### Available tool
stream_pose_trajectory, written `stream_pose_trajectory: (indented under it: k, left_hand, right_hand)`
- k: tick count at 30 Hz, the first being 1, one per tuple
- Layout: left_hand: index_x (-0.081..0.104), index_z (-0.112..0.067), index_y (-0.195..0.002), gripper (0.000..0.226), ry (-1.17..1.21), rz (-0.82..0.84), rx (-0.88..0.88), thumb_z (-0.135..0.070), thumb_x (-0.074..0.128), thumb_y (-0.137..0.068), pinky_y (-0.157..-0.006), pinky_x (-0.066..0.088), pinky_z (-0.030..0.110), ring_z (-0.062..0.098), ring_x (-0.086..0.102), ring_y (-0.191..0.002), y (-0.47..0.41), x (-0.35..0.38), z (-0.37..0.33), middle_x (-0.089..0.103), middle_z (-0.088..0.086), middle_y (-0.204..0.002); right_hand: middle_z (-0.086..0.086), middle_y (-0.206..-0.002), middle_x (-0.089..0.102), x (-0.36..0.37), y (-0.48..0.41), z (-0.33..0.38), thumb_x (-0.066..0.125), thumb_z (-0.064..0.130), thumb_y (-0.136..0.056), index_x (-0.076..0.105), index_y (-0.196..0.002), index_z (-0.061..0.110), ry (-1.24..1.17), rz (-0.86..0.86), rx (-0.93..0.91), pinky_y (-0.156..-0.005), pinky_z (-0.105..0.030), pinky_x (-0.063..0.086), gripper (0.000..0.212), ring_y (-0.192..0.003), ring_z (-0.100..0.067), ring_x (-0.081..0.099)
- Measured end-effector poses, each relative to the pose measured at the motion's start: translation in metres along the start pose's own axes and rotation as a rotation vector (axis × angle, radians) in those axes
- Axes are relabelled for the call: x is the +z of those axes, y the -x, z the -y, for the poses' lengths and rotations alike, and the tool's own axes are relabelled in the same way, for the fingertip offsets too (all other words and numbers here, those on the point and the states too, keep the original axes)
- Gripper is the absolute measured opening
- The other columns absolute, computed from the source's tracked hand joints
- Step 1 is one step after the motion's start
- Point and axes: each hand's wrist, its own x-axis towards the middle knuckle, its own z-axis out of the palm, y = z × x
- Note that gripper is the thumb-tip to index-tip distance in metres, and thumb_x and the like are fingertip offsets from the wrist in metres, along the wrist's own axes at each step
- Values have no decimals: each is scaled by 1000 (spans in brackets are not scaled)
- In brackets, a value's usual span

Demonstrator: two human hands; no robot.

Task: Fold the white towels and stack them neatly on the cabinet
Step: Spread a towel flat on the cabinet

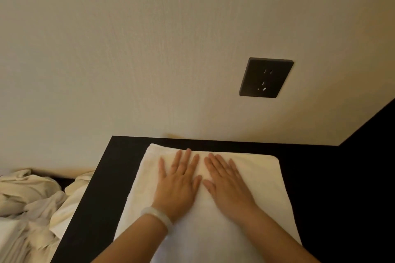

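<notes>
A folded white towel (263,179) lies flat on the black cabinet top (102,194), its far edge close to the wall. My left hand (178,181) and my right hand (226,183) rest palm-down side by side on the middle of the towel, fingers spread and pointing at the wall. Neither hand grips anything. A pale bangle sits on my left wrist. The towel's near end runs out of the frame at the bottom.
A beige wall rises right behind the cabinet, with a black wall socket (266,77) above the towel. Rumpled white linen (32,203) is heaped to the left, below the cabinet's edge. A dark surface (367,134) fills the right side.
</notes>
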Motion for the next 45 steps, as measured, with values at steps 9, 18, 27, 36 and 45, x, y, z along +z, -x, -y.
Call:
stream_pose_trajectory:
  k: [9,18,27,36,45]
  left_hand:
    - [-23,-34,-152,64,5,41,-196,-59,3,-99,-115,-9,66,26,-23,-148,-1,-6,13,-27,-2,-161]
    - [-25,-43,-149,69,4,-12,-133,-68,-13,-85,-115,-13,64,25,-28,-147,22,8,20,-29,-8,-159]
    - [-10,-18,-156,71,-28,-126,-270,-57,-2,-98,-122,-7,51,30,-14,-150,20,-5,36,-14,11,-164]
    - [-26,-36,-150,62,2,-57,-161,-57,0,-98,-119,-12,56,19,-28,-146,50,8,27,-31,-7,-158]
    - [-5,-33,-156,59,65,-103,100,-47,-1,-98,-120,-15,52,22,-20,-149,76,19,-36,-18,-5,-161]
  right_hand:
    - [4,-165,-14,-31,25,-106,7,56,-100,-11,-156,24,93,48,422,-122,-45,-9,67,-151,-15,-16]
    - [13,-159,-21,10,41,-30,-3,65,-91,-9,-155,33,53,-18,83,-119,-39,-19,72,-147,-8,-24]
    - [-2,-164,-17,-13,20,-51,12,60,-99,-9,-156,30,87,-88,457,-119,-55,-12,68,-150,-28,-20]
    - [2,-166,-6,1,51,-55,15,47,-103,-3,-158,23,79,-106,415,-123,-40,-6,63,-152,-14,-10]
    - [-6,-162,14,12,76,20,33,34,-101,22,-154,11,-44,-183,69,-121,-41,0,59,-151,-23,9]
